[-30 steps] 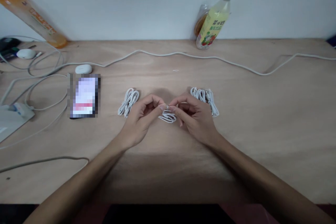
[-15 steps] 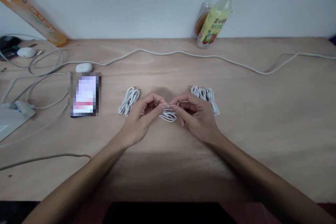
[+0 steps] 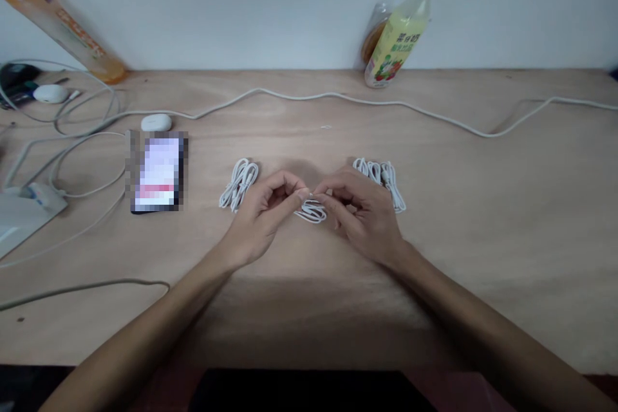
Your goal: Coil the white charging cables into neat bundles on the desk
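My left hand and my right hand come together at mid-table, each pinching with thumb and index finger. Between the fingertips is a small pale piece, too tiny to make out. Right under the fingertips shows a coiled white cable, its upper part hidden by the fingers. Another coiled white cable bundle lies just left of my left hand. Beyond my right hand, more coiled white cables lie side by side, partly covered by that hand.
A small white loop lies farther back. A long white cord crosses the table. At left are a phone, a white case, a power strip and loose cables. An orange bottle and a yellow bottle stand by the wall.
Both hands stay in nearly the same place, with fingertips still together; the right thumb and fingers have shifted slightly. The whole view has moved a little.
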A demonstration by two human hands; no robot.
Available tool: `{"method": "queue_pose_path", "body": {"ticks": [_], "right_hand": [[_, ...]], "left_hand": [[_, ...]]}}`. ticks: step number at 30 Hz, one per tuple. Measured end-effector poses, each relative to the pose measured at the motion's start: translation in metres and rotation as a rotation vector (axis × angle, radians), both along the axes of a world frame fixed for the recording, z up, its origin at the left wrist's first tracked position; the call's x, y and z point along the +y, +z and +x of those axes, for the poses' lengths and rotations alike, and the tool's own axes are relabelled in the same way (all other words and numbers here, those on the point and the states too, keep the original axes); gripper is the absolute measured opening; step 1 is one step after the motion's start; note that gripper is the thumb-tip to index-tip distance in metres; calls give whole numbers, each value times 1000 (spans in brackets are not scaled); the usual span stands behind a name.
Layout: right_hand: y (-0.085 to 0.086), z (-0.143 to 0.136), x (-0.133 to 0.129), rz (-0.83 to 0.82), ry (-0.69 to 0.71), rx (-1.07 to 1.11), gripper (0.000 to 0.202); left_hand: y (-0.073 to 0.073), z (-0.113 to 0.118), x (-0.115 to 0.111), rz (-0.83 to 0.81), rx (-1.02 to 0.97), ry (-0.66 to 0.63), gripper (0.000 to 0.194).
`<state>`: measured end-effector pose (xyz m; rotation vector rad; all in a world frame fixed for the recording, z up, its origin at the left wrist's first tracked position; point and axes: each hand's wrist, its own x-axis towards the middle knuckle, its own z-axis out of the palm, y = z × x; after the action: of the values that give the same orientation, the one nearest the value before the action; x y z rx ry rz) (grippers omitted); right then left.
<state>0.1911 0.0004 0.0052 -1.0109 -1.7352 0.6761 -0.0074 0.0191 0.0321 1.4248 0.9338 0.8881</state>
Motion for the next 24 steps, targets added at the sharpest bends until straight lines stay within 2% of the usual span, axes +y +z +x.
{"method": "queue_pose_path", "body": {"ticks": [4,12,16,19,24], "right_hand": [[1,-1,0,64,-4,-26,15],[-4,-4,-4,15,-55,-1,10],[-3,-6,-7,-95,-82,46,9],[-2,-8,-9,-203,-95,109,10],[1,-10,-9,-287,-91,177,10]], "left_hand": [[-3,1,0,17,-9,17,16],[-8,2,-1,141,56,81,16],[-9,2,-1,182,71,100,16],[-8,3,-1,152,58,101,16],[-3,3,0,108,38,108,15]]}}
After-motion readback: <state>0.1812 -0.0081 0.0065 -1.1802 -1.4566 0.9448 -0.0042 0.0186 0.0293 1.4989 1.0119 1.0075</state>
